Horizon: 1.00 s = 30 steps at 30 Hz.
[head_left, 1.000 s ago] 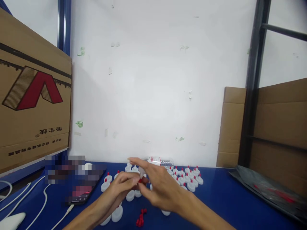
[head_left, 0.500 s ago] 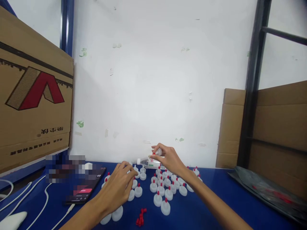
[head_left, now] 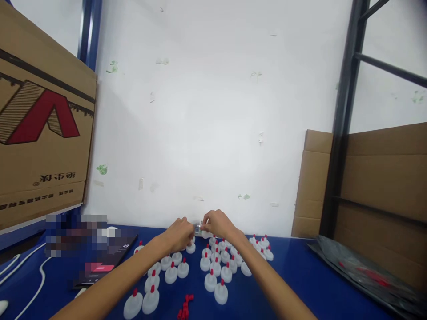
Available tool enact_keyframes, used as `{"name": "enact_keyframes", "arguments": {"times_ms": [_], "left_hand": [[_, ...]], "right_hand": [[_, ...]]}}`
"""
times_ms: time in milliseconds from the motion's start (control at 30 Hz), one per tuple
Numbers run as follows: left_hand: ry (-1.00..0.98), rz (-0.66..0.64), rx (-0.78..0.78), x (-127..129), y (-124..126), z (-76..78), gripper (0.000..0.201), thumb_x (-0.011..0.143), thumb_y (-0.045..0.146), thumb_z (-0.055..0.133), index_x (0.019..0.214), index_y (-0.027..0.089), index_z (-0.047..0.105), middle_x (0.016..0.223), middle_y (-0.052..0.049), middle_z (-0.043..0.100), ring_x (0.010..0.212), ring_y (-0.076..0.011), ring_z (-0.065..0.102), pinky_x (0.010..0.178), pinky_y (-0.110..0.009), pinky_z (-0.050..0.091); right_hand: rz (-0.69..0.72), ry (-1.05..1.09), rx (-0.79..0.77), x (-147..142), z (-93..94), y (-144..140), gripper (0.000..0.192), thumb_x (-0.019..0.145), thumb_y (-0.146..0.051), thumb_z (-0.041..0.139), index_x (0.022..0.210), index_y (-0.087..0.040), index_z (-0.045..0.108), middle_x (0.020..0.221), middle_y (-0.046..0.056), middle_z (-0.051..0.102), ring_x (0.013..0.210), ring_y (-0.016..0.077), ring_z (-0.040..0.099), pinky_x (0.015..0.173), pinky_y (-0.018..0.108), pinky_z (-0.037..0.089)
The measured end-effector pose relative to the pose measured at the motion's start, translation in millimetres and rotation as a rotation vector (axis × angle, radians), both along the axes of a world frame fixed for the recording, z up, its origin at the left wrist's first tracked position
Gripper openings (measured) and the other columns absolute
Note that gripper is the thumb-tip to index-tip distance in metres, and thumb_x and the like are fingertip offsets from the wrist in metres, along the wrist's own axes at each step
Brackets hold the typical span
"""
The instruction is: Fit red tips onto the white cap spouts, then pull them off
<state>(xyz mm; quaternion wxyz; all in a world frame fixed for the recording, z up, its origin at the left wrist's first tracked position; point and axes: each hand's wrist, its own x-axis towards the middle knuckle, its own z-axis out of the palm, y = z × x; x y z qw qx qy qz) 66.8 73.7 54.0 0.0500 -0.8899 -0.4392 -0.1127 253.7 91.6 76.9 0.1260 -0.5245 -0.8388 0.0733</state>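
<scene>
Clock positions are taken from the pile of loose red caps (head_left: pixel 185 307), with 12 towards the wall. The pile sits on the blue table (head_left: pixel 290 280) at its near edge; at least four caps show, overlapping, so the exact number cannot be told.

From 9 to 11 o'clock stands the left group of white fittings (head_left: pixel 171 274): at least eight counted, most with a red tip showing, two of them nearest at 9. From 12 to 2 o'clock stands the right group of white fittings (head_left: pixel 226 274): at least ten counted, set close together. At 2 o'clock, beyond the right forearm, is the far group of white fittings (head_left: pixel 268 255), at least five, red-tipped.

One phone (head_left: pixel 116 250), screen lit, lies at 10 o'clock. One plastic bag (head_left: pixel 353 266) with red contents lies at 3.

Two hands are present. The left hand (head_left: pixel 181 233), at 12, is curled with its fingertips hidden; whether it grips anything cannot be told. The right hand (head_left: pixel 215 224), at 1, has its fingertips bent down over one white fitting (head_left: pixel 206 234); a firm pinch cannot be confirmed. One clear bottle (head_left: pixel 198 229), largely hidden, shows between the hands.

Farther off stand one printed carton (head_left: pixel 43 155) between 10 and 11 and one narrow cardboard panel (head_left: pixel 312 182) at 2, before the white wall (head_left: pixel 200 111).
</scene>
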Motion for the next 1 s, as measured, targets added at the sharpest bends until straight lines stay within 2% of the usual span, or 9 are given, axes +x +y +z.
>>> {"name": "enact_keyframes", "arguments": {"times_ms": [167,267,300,433,567,667,767,900,1000], "left_hand": [[-0.125,-0.007,-0.018,-3,-10,10.6,0.027,0.102,0.034,0.065,0.124,0.019,0.064,0.127,-0.009,0.065,0.106,-0.0238,0.067,0.091,-0.044,0.058],[-0.297,-0.022,0.016,-10,-30,17.2,0.015,0.100,0.031,0.060,0.097,0.018,0.067,0.107,-0.006,0.069,0.105,-0.0255,0.063,0.094,-0.044,0.052],[-0.372,-0.022,0.023,-13,-38,18.0,0.018,0.100,0.031,0.055,0.090,0.019,0.064,0.101,-0.005,0.068,0.103,-0.0256,0.062,0.093,-0.042,0.051],[-0.663,0.024,-0.015,-28,-66,11.2,0.032,0.103,0.040,0.033,0.083,0.022,0.051,0.088,-0.001,0.066,0.072,-0.0186,0.058,0.065,-0.030,0.048],[-0.860,0.058,-0.076,-41,-74,-3.8,0.038,0.099,0.048,0.039,0.070,0.025,0.033,0.070,0.003,0.056,0.055,-0.0141,0.049,0.051,-0.025,0.042],[-0.950,0.065,-0.120,-44,-71,-11.6,0.040,0.098,0.049,0.045,0.069,0.025,0.030,0.060,0.009,0.042,0.045,-0.0109,0.040,0.045,-0.022,0.037],[-0.992,0.060,-0.158,-43,-69,-14.0,0.037,0.096,0.050,0.052,0.074,0.025,0.035,0.058,0.010,0.039,0.044,-0.0109,0.043,0.044,-0.020,0.033],[-1.011,0.063,-0.178,-43,-69,-12.4,0.032,0.095,0.056,0.054,0.093,0.026,0.045,0.063,0.010,0.048,0.043,-0.0118,0.045,0.042,-0.020,0.032],[-0.984,0.095,-0.148,-46,-69,-11.8,0.040,0.099,0.062,0.044,0.096,0.023,0.055,0.062,0.009,0.043,0.044,-0.0118,0.037,0.044,-0.022,0.030]], "right_hand": [[0.026,-0.095,-0.085,-2,-7.8,-1,0.034,0.100,-0.037,0.065,0.129,-0.020,0.061,0.131,0.009,0.062,0.109,0.0242,0.066,0.091,0.044,0.057],[0.051,-0.082,-0.082,2,-1.1,-2,0.035,0.100,-0.037,0.065,0.130,-0.019,0.061,0.131,0.009,0.062,0.109,0.0243,0.065,0.091,0.045,0.057],[0.066,-0.070,-0.078,5,3.9,-3,0.035,0.100,-0.037,0.065,0.130,-0.019,0.061,0.131,0.009,0.062,0.109,0.0244,0.065,0.091,0.045,0.057],[0.180,-0.027,-0.101,12,29.1,-18,0.030,0.098,-0.037,0.066,0.121,-0.018,0.066,0.124,0.008,0.067,0.106,0.0229,0.067,0.092,0.042,0.056],[0.292,-0.084,-0.270,1,37.6,-45,0.008,0.081,-0.025,0.081,0.089,-0.024,0.079,0.091,-0.002,0.079,0.090,0.0170,0.072,0.073,0.021,0.053],[0.302,-0.210,-0.420,-20,26.2,-61,0.016,0.065,-0.015,0.088,0.069,-0.028,0.079,0.073,-0.007,0.077,0.080,0.0172,0.074,0.058,0.019,0.049],[0.275,-0.306,-0.463,-40,12.4,-71,0.022,0.056,-0.012,0.091,0.056,-0.027,0.075,0.065,-0.006,0.074,0.072,0.0184,0.073,0.050,0.019,0.046],[0.240,-0.391,-0.444,-53,5.1,-78,0.025,0.059,-0.008,0.087,0.050,-0.025,0.071,0.061,-0.004,0.073,0.072,0.0205,0.074,0.050,0.021,0.046],[0.241,-0.427,-0.449,-55,5.9,-82,0.029,0.068,-0.004,0.077,0.048,-0.023,0.068,0.061,-0.002,0.073,0.076,0.0198,0.075,0.054,0.021,0.048]]}}
